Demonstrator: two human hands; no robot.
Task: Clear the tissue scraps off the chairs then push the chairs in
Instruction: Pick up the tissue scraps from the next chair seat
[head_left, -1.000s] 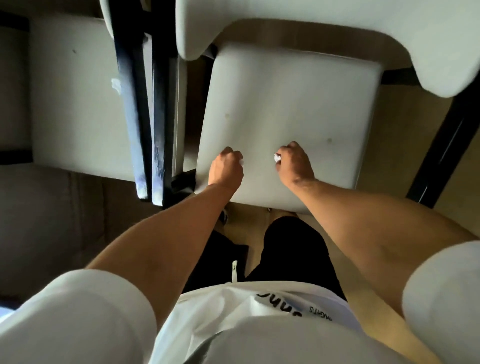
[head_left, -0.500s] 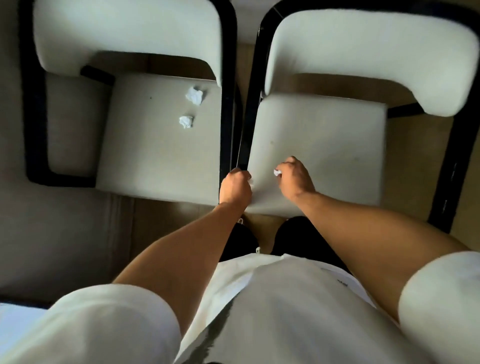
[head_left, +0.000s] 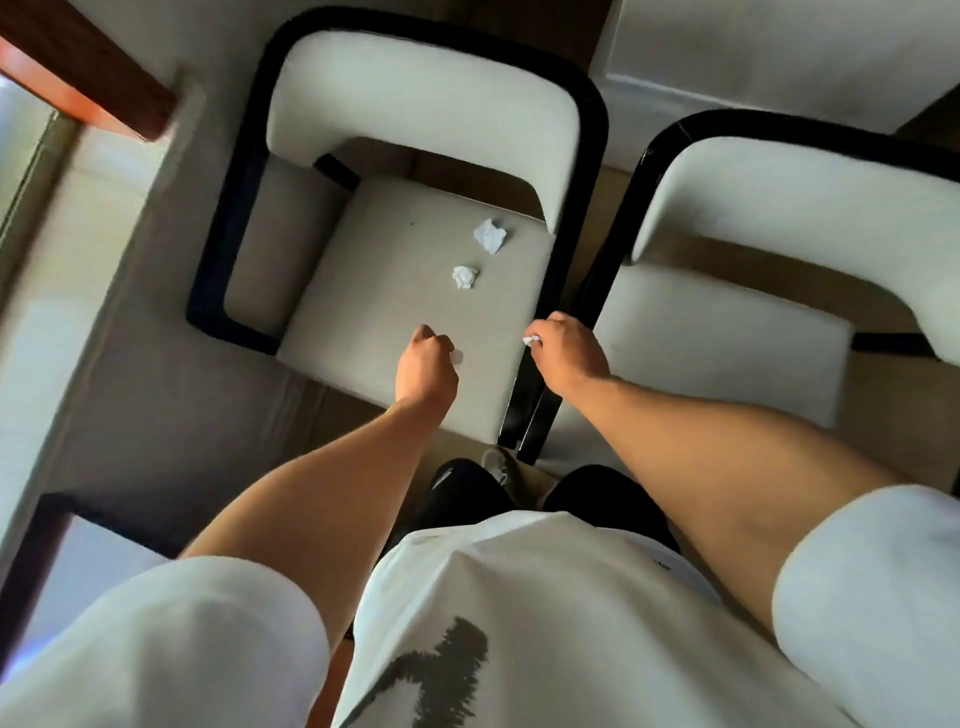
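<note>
Two cream chairs with black frames stand side by side below me. On the left chair's seat (head_left: 374, 312) lie two crumpled white tissue scraps, one near the backrest (head_left: 490, 236) and a smaller one (head_left: 464, 277) in front of it. My left hand (head_left: 427, 364) hovers over that seat's front part, fingers curled round a bit of tissue. My right hand (head_left: 566, 353) is above the gap between the chairs, also gripping a tissue scrap that peeks out at the thumb. The right chair's seat (head_left: 717, 353) shows no scraps.
A pale table edge (head_left: 779, 47) runs behind the chairs at the top right. A reddish wooden piece (head_left: 78, 67) juts in at the top left. My legs and a shoe stand close to the chairs' front edges. Floor lies to the left.
My view and both hands have shifted left, from the right chair's seat to the left chair with the two scraps. Both hands stay curled round their tissue.
</note>
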